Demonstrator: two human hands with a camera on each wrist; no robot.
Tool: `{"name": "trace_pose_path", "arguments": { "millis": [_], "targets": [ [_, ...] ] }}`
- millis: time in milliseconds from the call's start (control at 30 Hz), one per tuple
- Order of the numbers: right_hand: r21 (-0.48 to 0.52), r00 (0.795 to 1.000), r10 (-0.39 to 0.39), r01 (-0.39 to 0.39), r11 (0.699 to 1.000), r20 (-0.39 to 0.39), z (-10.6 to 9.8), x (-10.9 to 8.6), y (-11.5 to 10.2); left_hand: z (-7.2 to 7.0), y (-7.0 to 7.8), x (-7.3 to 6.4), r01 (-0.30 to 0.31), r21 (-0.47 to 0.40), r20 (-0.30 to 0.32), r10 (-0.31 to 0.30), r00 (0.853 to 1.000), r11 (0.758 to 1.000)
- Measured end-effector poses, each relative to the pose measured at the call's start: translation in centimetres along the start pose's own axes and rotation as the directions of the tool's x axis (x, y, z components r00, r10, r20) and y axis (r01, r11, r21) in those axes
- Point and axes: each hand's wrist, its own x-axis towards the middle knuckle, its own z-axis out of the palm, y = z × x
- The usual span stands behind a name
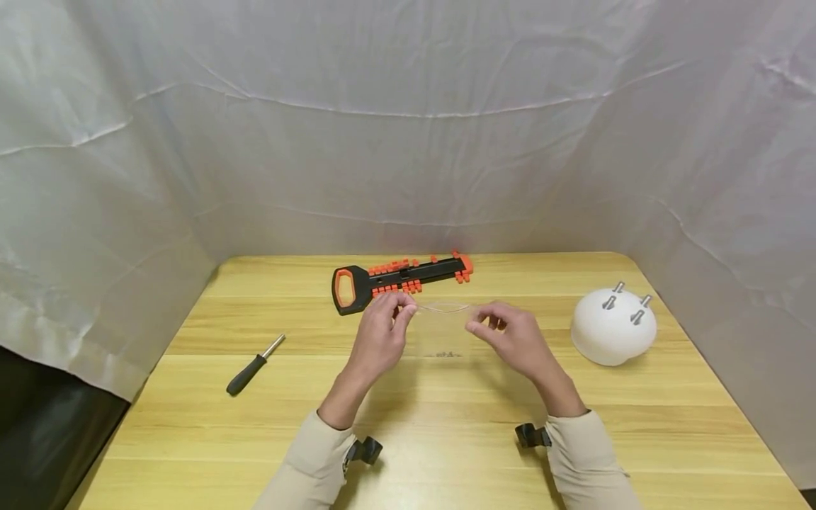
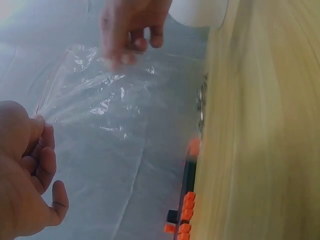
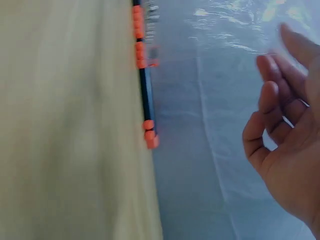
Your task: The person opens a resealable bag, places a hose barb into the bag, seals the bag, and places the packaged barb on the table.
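A clear plastic bag hangs upright above the table, with small metal pieces gathered along its bottom. My left hand pinches the bag's top left corner between thumb and forefinger. At the top right corner is my right hand, fingers partly curled and right by the plastic. In the right wrist view, its thumb and forefinger stand apart at the bag's edge. The bag's mouth bows slightly apart between the hands. Shiny creases run across the plastic in the left wrist view.
Behind the hands lies a black rack with orange clips. A screwdriver with a black handle lies to the left. On the right sits a white rounded object with several metal pegs. Grey sheeting surrounds the wooden table.
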Motion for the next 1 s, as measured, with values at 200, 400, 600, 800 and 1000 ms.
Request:
{"name": "trace_pose_path", "arguments": {
  "millis": [200, 400, 600, 800, 1000],
  "targets": [
    [0.113, 0.995, -0.017, 0.029, 0.993, -0.103, -0.7, 0.7, -0.7, 0.1, -0.1, 0.2, 0.015, -0.013, 0.002, -0.015, 1.000, 1.000],
    [0.106, 0.988, -0.074, 0.089, 0.990, -0.139, -0.4, 0.6, -1.0, 0.3, -0.2, 0.1, 0.037, -0.027, 0.017, -0.037, 0.999, 0.999],
    [0.143, 0.987, -0.096, 0.114, 0.983, -0.128, 0.3, 0.8, -0.9, 0.3, -0.2, 0.0, 0.041, -0.027, 0.017, -0.040, 0.999, 0.999],
    [0.158, 0.982, -0.120, 0.144, 0.977, -0.147, 0.7, 1.0, -0.8, 0.4, -0.2, 0.1, 0.034, -0.026, 0.014, -0.034, 0.999, 0.999],
    [0.146, 0.981, -0.116, 0.139, 0.979, -0.156, 0.9, 1.2, -0.9, 0.4, -0.4, 0.1, 0.047, -0.037, 0.022, -0.046, 0.999, 0.998]
  ]
}}
